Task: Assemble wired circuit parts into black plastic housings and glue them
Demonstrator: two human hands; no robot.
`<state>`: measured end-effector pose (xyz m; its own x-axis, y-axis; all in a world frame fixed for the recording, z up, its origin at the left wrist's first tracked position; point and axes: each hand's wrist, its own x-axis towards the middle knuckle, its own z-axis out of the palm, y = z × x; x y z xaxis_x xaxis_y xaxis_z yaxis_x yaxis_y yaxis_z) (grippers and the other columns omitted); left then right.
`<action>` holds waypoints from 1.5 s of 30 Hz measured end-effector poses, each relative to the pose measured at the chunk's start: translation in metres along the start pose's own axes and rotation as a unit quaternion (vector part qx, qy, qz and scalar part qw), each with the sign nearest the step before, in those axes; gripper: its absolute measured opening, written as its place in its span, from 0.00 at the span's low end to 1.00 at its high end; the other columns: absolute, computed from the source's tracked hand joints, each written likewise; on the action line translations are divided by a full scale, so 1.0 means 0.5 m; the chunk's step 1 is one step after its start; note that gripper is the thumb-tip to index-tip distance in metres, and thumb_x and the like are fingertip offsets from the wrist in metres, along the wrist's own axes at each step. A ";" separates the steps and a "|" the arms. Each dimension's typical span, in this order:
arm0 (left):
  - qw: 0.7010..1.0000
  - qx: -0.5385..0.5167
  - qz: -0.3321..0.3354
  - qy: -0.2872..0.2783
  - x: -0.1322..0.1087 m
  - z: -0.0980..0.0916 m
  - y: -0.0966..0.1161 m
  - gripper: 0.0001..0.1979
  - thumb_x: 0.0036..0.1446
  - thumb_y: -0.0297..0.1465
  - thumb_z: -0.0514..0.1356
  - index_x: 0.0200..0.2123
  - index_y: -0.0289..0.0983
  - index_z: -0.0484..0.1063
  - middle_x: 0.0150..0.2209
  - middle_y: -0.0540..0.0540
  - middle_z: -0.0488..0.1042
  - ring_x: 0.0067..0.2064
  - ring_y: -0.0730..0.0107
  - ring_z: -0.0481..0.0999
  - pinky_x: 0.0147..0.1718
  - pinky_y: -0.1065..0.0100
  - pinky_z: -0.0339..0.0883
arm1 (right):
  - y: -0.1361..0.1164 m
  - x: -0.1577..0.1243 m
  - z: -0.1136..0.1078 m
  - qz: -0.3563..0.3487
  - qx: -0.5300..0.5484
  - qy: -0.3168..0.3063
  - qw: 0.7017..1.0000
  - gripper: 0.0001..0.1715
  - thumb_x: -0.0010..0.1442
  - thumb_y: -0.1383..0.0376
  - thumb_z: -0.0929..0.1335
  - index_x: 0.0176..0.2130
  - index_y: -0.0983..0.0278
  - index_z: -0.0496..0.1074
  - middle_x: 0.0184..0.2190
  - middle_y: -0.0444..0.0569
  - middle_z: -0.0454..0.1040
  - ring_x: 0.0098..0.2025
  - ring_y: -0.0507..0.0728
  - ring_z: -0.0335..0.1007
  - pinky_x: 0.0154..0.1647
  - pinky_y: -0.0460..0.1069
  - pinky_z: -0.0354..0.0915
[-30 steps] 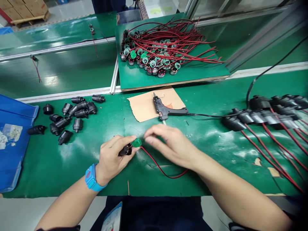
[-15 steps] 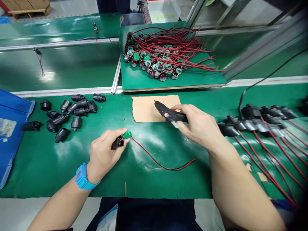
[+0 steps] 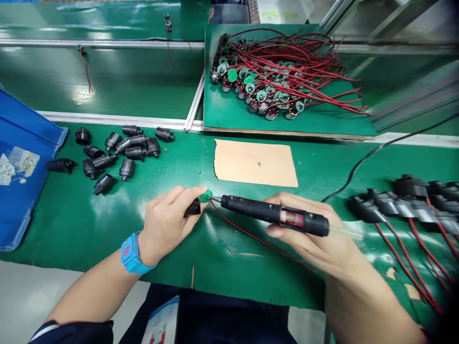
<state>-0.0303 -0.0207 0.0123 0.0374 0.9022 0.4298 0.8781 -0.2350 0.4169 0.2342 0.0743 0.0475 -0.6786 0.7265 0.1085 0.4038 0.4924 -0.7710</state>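
Between the thumb and fingers of my left hand (image 3: 168, 212) is a small black cylindrical part (image 3: 194, 208), with copper showing, and a round green circuit board (image 3: 205, 195) at its end. A thin red and black wire pair (image 3: 260, 238) trails from the board to the right across the bench. My right hand (image 3: 322, 246) is closed around a black hot glue gun (image 3: 251, 209), a clear glue stick (image 3: 346, 231) sticking out behind. The gun's nozzle (image 3: 215, 198) is at the board's right edge; exact contact is too small to tell.
Several black plastic housings (image 3: 127, 169) lie left, beside a blue bin (image 3: 36, 191). Cardboard (image 3: 251, 162) lies ahead. Behind it a raised green board (image 3: 330, 122) bears many wired coils (image 3: 261, 95). Black housings with red wires (image 3: 387, 203) and a black cord (image 3: 355, 167) are right.
My right hand has brought the glue gun from over the cardboard down to the circuit board, turning its nozzle leftward. The left hand still holds the part. The view has shifted left.
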 end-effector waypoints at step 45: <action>0.978 -0.185 -0.032 -0.085 -0.003 0.011 0.041 0.18 0.64 0.32 0.65 0.56 0.39 0.69 0.43 0.46 0.78 0.43 0.66 0.79 0.41 0.68 0.73 | -0.022 0.017 0.132 0.031 0.190 0.136 0.972 0.02 0.64 0.65 0.72 0.38 0.63 0.77 0.27 0.43 0.76 0.26 0.49 0.71 0.25 0.45 0.66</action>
<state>-0.0097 -0.0250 0.0157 0.0945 0.9589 0.2676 0.6489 -0.2631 0.7140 0.1834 0.0431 0.0155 -0.4524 0.8740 0.1773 0.1481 0.2696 -0.9515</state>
